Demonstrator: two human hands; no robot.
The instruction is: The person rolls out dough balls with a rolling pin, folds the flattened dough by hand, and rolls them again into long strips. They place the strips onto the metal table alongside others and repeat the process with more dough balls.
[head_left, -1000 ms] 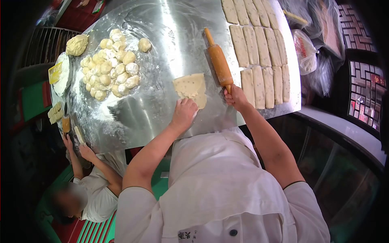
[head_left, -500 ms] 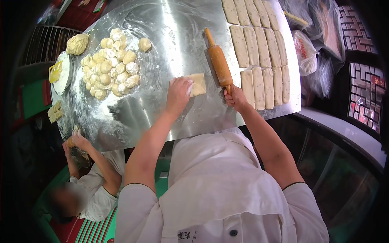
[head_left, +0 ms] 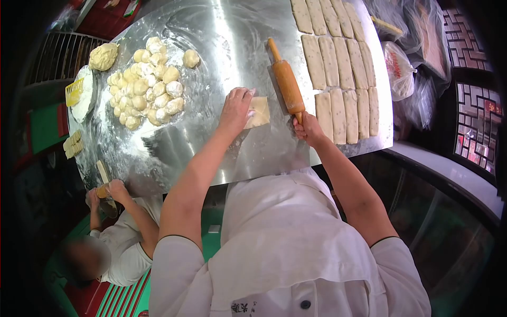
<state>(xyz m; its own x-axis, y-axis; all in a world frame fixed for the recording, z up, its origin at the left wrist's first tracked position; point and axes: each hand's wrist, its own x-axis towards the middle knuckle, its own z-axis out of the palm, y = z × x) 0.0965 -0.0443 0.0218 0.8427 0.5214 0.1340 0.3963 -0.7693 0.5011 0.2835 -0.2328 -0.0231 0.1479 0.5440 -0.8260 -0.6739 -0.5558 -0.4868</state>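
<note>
A small, flat, roughly square dough sheet lies on the metal table in front of me. Over its left edge rests my left hand, open, with floury fingertips at the top corner and the thumb apart from them on the dough. My right hand is closed round the near handle of a wooden rolling pin. The pin lies lengthwise to the right of the sheet, its far handle pointing away from me. Just right of the pin are rows of long, speckled dough strips.
Flour-dusted dough balls are heaped on the left of the steel table, one ball apart. A larger dough lump and a flour tray with a yellow scraper sit farther left. A co-worker rolls dough at lower left.
My left hand has shifted slightly up and its thumb now shows on the dough sheet. My right hand stays on the pin. The co-worker's hands have moved nearer their body, uncovering a dough strip.
</note>
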